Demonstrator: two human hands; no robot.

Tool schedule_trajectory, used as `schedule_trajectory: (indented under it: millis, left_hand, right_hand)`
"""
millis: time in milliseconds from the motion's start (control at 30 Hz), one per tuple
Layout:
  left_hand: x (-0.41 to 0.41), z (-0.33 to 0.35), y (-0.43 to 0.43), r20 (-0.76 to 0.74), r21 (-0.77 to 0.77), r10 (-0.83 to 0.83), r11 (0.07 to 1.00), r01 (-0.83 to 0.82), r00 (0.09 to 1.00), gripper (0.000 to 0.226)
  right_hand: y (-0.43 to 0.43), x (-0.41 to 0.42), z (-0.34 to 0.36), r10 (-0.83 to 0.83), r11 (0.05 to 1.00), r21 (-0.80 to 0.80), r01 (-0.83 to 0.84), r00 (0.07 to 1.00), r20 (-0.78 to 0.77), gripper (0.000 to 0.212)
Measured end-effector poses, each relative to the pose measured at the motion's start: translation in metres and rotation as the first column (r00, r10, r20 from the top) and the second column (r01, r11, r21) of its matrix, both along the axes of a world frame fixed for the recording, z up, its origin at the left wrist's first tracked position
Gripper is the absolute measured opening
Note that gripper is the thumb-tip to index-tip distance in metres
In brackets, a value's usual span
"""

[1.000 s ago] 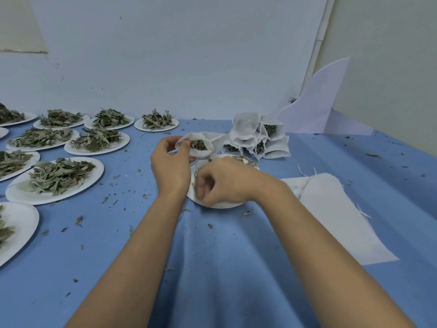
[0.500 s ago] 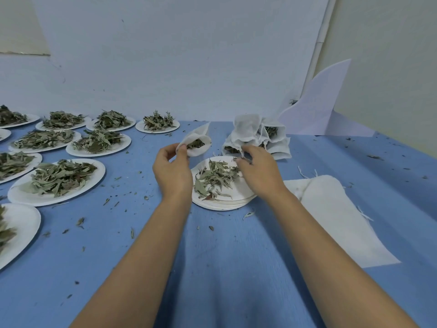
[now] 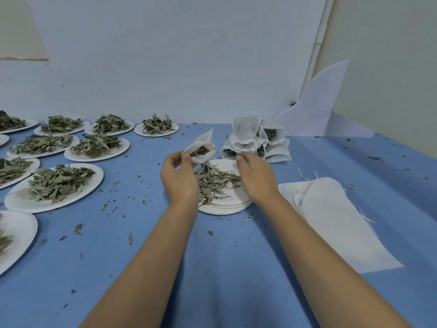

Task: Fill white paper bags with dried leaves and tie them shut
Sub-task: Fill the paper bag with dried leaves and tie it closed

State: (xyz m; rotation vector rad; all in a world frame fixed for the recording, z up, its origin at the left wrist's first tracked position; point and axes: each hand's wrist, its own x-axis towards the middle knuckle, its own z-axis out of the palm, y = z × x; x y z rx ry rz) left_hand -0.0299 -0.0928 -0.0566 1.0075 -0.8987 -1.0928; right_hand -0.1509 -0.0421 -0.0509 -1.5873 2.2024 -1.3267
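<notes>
My left hand (image 3: 179,179) pinches the rim of a small white bag (image 3: 201,147), holding it mouth-open above the table's far centre, with dried leaves visible inside. Just below it a stack of white plates (image 3: 224,205) carries a loose heap of dried leaves (image 3: 214,182). My right hand (image 3: 256,179) hovers over the right side of that plate, its fingers loosely curved toward the far rim, and I see nothing held in them.
A pile of filled white bags (image 3: 255,140) stands behind the plate. Flat white empty bags (image 3: 331,214) lie to the right. Several plates of leaves (image 3: 56,185) cover the left of the blue table (image 3: 236,268). Leaf crumbs are scattered about.
My right hand left its fist over the leaf heap and moved to the plate's right side, uncovering the leaves. The bag in my left hand tipped more upright.
</notes>
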Motion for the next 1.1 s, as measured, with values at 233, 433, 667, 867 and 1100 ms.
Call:
schedule_trajectory:
  millis: [233, 433, 667, 867, 1100]
  left_hand:
    - [-0.017, 0.003, -0.005, -0.002, 0.022, 0.026, 0.999, -0.026, 1.0, 0.022]
    - [-0.033, 0.002, -0.007, 0.033, 0.052, 0.033, 0.998, -0.035, 0.999, 0.01]
    - [-0.033, 0.008, -0.003, 0.019, 0.05, 0.052, 0.997, -0.053, 0.998, 0.021]
    - [-0.006, 0.018, -0.018, -0.014, 0.009, 0.085, 0.996, -0.085, 0.996, 0.007]
    - [0.019, 0.001, -0.026, -0.07, 0.084, 0.118, 0.99, -0.113, 0.99, 0.004]
  right_hand:
    - [-0.002, -0.003, -0.011, 0.037, 0.992, 0.117, -0.041, 0.999, 0.036, 0.037]
    - [-0.007, 0.0, -0.013, -0.01, 0.995, 0.096, 0.01, 1.0, 0.003, 0.027]
    - [-0.004, -0.004, -0.013, 0.11, 0.99, 0.093, -0.108, 0.994, -0.014, 0.057]
    - [0.001, -0.004, -0.004, 0.407, 0.876, 0.291, -0.385, 0.913, -0.014, 0.108]
    - [-0.014, 0.005, -0.005, 0.49, 0.794, 0.529, -0.298, 0.829, -0.269, 0.099]
